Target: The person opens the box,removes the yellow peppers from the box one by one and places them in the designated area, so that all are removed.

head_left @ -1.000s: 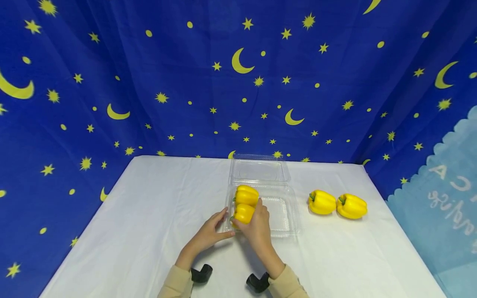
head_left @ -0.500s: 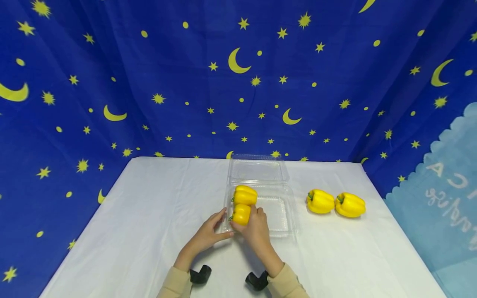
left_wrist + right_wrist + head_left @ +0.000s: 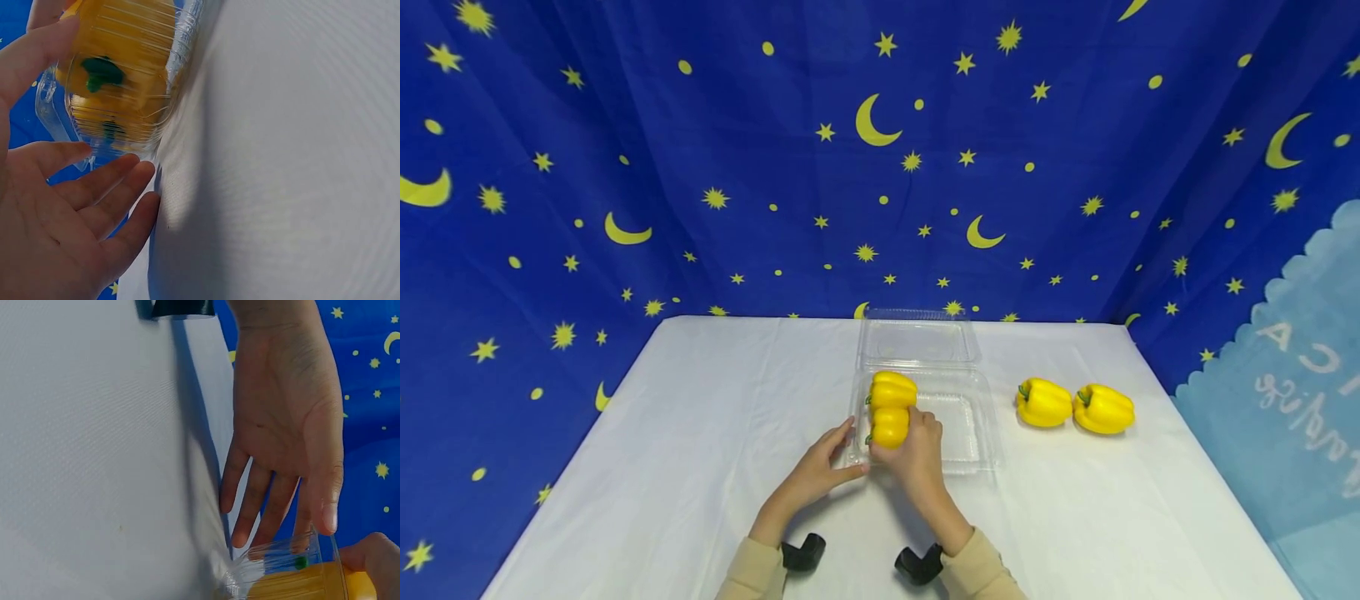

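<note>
A clear plastic clamshell container [image 3: 958,433] lies on the table with its lid [image 3: 919,340] folded back. Two yellow bell peppers sit along its left side, the far pepper [image 3: 892,389] touching the near pepper [image 3: 890,427]. My right hand [image 3: 916,454] grips the near pepper, thumb on its front side and fingers on its right end. At the container's front left corner, my left hand [image 3: 820,467] is spread, thumb and fingertips right at the wall. In the left wrist view, green stems [image 3: 103,74] show through the ribbed plastic wall.
Two more yellow bell peppers, a left one [image 3: 1044,403] and a right one [image 3: 1103,409], lie on the white-covered table [image 3: 737,375] right of the container. Black wrist devices [image 3: 919,565] sit by the sleeves. A blue star-patterned curtain [image 3: 775,125] hangs behind.
The near pepper has shifted slightly within the container, and my right fingers have come down over its right end. My left hand stays put; the head view has tilted slightly.
</note>
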A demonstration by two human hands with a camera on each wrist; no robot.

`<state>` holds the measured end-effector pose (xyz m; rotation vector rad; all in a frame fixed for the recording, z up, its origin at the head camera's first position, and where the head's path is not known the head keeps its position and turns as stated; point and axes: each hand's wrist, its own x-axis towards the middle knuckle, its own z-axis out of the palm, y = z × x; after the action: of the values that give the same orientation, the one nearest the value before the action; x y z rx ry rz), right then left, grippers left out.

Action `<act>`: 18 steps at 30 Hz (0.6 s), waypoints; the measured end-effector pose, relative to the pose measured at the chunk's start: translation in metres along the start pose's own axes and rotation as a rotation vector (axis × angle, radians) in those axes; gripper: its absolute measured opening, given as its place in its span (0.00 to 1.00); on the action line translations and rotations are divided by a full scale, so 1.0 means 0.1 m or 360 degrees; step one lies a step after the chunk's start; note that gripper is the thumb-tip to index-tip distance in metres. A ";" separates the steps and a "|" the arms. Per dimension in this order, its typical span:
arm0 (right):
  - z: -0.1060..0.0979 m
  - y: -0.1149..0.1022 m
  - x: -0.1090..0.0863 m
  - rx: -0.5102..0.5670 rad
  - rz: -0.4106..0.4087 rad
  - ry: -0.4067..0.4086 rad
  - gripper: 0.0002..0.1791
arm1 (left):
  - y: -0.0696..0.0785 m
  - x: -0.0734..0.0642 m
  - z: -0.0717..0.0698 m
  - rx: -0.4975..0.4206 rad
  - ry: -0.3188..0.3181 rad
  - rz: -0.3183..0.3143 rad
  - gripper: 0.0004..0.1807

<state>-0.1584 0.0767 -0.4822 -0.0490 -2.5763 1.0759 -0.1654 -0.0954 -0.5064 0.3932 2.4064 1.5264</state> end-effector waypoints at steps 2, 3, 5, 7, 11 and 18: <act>-0.01 0.00 0.01 0.0023 0.0022 0.0002 0.39 | 0.00 0.00 0.00 0.0009 0.0001 0.0006 0.47; -0.03 -0.01 0.02 0.0044 0.0041 -0.0004 0.39 | 0.01 0.00 0.00 0.0012 0.0002 0.0010 0.47; -0.05 -0.02 0.03 0.0072 0.0075 -0.0020 0.40 | 0.01 0.00 0.01 0.0016 0.0004 0.0009 0.47; -0.09 -0.03 0.04 0.0105 0.0087 -0.0028 0.42 | 0.01 0.00 0.01 0.0021 0.0009 0.0004 0.47; -0.17 -0.08 0.06 0.0161 0.0066 0.0008 0.43 | 0.01 0.01 0.01 0.0028 0.0007 -0.0010 0.47; -0.34 -0.13 0.11 0.0214 0.0009 0.0140 0.41 | 0.02 0.01 0.00 0.0028 0.0001 -0.0023 0.47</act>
<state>-0.1561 0.0928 -0.4474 -0.0685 -2.4218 1.2186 -0.1655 -0.0940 -0.5048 0.3782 2.4198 1.5006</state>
